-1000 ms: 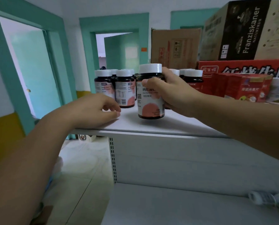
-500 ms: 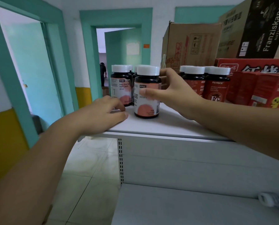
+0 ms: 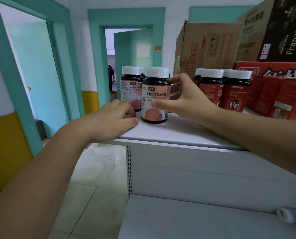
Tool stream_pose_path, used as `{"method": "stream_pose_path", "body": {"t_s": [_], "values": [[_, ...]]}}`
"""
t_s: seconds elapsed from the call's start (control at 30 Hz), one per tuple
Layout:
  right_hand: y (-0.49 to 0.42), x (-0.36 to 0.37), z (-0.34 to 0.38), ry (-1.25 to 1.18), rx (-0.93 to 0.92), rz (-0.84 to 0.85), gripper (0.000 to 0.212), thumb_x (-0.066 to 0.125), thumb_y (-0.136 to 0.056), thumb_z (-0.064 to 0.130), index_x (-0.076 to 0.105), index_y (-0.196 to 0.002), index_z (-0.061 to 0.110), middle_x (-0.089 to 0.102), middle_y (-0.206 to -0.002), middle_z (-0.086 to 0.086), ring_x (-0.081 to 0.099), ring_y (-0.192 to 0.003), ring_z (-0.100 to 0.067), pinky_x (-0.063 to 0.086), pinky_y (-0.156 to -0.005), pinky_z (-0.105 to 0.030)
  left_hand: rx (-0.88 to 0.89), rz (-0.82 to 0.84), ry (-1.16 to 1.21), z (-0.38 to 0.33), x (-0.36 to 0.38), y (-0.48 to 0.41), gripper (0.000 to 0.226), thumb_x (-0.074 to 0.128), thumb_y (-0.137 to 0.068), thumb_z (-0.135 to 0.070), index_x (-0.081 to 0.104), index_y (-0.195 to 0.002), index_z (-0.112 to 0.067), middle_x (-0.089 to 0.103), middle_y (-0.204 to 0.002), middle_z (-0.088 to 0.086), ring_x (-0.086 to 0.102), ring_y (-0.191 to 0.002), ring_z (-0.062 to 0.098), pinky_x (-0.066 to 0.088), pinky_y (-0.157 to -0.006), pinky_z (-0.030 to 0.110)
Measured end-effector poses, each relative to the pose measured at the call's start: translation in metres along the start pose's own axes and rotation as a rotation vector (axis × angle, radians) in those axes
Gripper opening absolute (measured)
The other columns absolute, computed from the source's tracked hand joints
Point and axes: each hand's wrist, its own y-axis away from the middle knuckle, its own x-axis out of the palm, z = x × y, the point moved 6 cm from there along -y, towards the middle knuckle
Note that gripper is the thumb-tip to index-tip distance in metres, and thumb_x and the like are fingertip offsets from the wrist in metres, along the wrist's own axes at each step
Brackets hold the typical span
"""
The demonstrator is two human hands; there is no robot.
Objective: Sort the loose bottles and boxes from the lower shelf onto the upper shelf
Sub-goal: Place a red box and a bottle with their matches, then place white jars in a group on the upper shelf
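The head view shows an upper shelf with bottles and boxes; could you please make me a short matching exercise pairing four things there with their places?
Things:
1. pink-label bottle
2. left hand
3. red-label bottles
4. black beer carton

Places:
A. stacked on top of the red boxes
B. resting palm-down at the shelf's left front corner
C. between the two hands, upright
D. right of the right hand

Pairs: 1-C, 2-B, 3-D, 4-A

1. The pink bottle (image 3: 155, 95) stands upright near the front of the upper shelf (image 3: 174, 133): dark body, white cap, label facing me.
2. More pink bottles (image 3: 131, 88) stand just behind it.
3. Red bottles (image 3: 233, 91) stand upright to the right.
4. Red boxes (image 3: 281, 99) sit beside those.
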Motion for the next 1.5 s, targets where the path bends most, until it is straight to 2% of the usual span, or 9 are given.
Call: {"method": "stream_pose_path", "body": {"t_s": [0.27,0.47,0.6,0.67,0.73,0.93,1.13,1.4,1.5], "values": [[-0.003,0.001,-0.004,0.048,0.04,0.012,0.065,0.085,-0.069,0.042,0.045,-0.115,0.019,0.063,-0.109,0.002,0.063,-0.099,-0.01,0.058,-0.084,-0.032,-0.003,-0.052,0.033,-0.004,-0.003,0.005,0.018,0.046,-0.098,-0.044,0.05,-0.111,-0.033,0.045,-0.12,-0.005,0.044,-0.115,0.015,0.039,-0.101,0.039],[0.006,0.004,0.0,0.197,0.102,0.157,0.044,0.072,-0.083,0.047,0.049,-0.112,0.024,0.059,-0.095,0.016,0.057,-0.084,0.004,0.045,-0.061,-0.005,-0.031,-0.108,0.091,-0.005,-0.008,0.009,0.02,0.052,-0.097,-0.041,0.058,-0.113,-0.031,0.051,-0.123,-0.008,0.051,-0.113,0.014,0.039,-0.089,0.031],[0.021,-0.007,0.005,0.369,0.147,0.356,0.03,0.064,-0.091,0.046,0.065,-0.11,0.023,0.068,-0.108,0.007,0.062,-0.099,-0.01,0.049,-0.092,-0.025,-0.05,-0.161,0.057,-0.006,-0.016,0.017,0.015,0.056,-0.096,-0.036,0.065,-0.106,-0.03,0.062,-0.111,-0.009,0.058,-0.098,0.011,0.042,-0.077,0.029],[0.034,-0.023,0.008,0.46,0.13,0.419,0.032,0.059,-0.096,0.039,0.069,-0.116,0.016,0.069,-0.112,0.003,0.063,-0.103,-0.014,0.05,-0.092,-0.027,-0.058,-0.194,0.035,-0.009,-0.022,0.025,0.015,0.056,-0.096,-0.035,0.068,-0.105,-0.03,0.066,-0.106,-0.01,0.058,-0.091,0.008,0.042,-0.073,0.029],[0.051,-0.041,0.009,0.475,0.068,0.435,0.027,0.058,-0.097,0.032,0.069,-0.118,0.019,0.069,-0.11,0.009,0.063,-0.1,-0.005,0.049,-0.085,-0.016,-0.055,-0.253,0.032,-0.019,-0.026,0.034,0.016,0.056,-0.097,-0.034,0.069,-0.105,-0.03,0.066,-0.102,-0.011,0.06,-0.091,0.011,0.042,-0.076,0.031],[0.108,-0.114,0.0,0.388,-0.036,0.328,0.016,0.061,-0.095,0.026,0.068,-0.11,0.03,0.068,-0.103,0.019,0.064,-0.095,0.007,0.05,-0.08,-0.008,0.093,-0.287,0.006,-0.114,-0.012,0.051,0.02,0.055,-0.097,-0.031,0.071,-0.107,-0.027,0.066,-0.1,-0.01,0.059,-0.087,0.011,0.04,-0.072,0.028],[0.187,-0.208,-0.019,0.418,-0.013,0.285,0.015,0.063,-0.094,0.025,0.066,-0.106,0.032,0.068,-0.103,0.017,0.064,-0.094,0.007,0.053,-0.083,-0.013,0.252,-0.264,-0.014,-0.237,0.03,0.058,0.017,0.056,-0.097,-0.031,0.07,-0.104,-0.027,0.063,-0.096,-0.009,0.055,-0.084,0.01,0.036,-0.071,0.028],[0.324,-0.354,-0.076,0.505,0.13,0.169,0.014,0.066,-0.092,0.023,0.068,-0.104,0.031,0.071,-0.103,0.009,0.066,-0.095,-0.001,0.055,-0.089,-0.025,0.455,-0.163,0.038,-0.401,0.124,0.07,0.014,0.059,-0.094,-0.03,0.071,-0.098,-0.024,0.066,-0.089,-0.008,0.056,-0.078,-0.002,0.043,-0.068,0.026],[0.373,-0.4,-0.11,0.546,0.234,0.146,0.015,0.065,-0.092,0.024,0.068,-0.105,0.032,0.07,-0.103,0.014,0.065,-0.096,0.001,0.054,-0.091,-0.027,0.475,-0.075,0.047,-0.438,0.175,0.063,0.015,0.061,-0.094,-0.027,0.073,-0.099,-0.02,0.069,-0.09,-0.004,0.058,-0.076,0.01,0.042,-0.071,0.028]]}}
